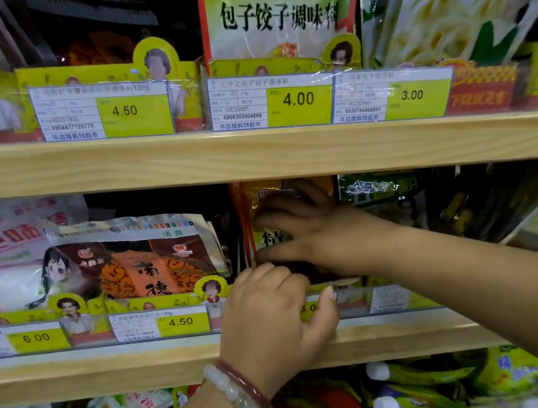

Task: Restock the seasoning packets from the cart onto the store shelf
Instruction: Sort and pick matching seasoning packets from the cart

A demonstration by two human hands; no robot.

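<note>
Head cam, only view I've got: I'm watching both hands work the middle shelf (178,358), right around the centre of the frame. The right hand (303,233) reaches in from 4 o'clock and lies across the front of a yellow seasoning packet (264,215), fingers spread and bent over its face, thumb low. I reckon that's to keep the packet standing upright in its slot while it gets seated. The left hand (277,320), coming up from 6 o'clock with a bead bracelet (234,399) on the wrist, curls its fingers in at the packet's bottom edge, thumb over the 5-something price tag (309,307). Probably it's tucking the base behind the label rail. Whether it actually pinches the packet I can't tell. The orange-brown packet (151,262) sits at 9 o'clock, leaning. No cart in view.
</note>
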